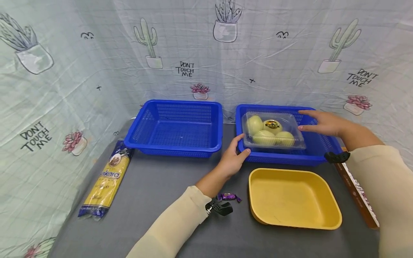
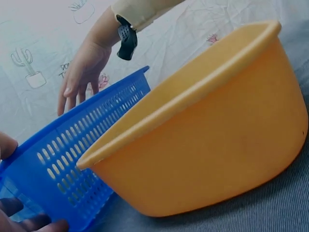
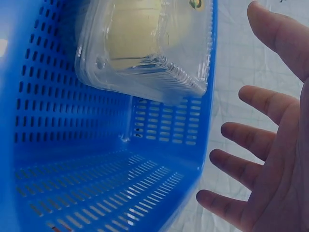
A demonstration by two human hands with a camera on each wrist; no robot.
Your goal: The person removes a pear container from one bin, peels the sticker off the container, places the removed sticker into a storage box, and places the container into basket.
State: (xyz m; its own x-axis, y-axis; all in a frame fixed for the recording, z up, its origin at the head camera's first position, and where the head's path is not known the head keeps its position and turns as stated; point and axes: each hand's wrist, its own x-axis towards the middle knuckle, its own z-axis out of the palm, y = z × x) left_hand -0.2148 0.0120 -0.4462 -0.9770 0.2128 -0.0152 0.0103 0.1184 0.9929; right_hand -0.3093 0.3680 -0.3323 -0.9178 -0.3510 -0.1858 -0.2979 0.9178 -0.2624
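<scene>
A clear plastic box of several pale green round fruits, apparently apples, sits tilted in the right blue basket. My right hand hovers at the box's right side. In the right wrist view, its fingers are spread and apart from both box and basket. By the basket's front left corner is my left hand, thumb and fingers extended around it. The left wrist view shows only parts of its fingers against the blue side; whether they press on it is hard to tell.
To the left stands another blue basket. A yellow tub lies in front, beside a purple-wrapped candy. A yellow pasta packet is far left. A long brown box lies partly under the right arm.
</scene>
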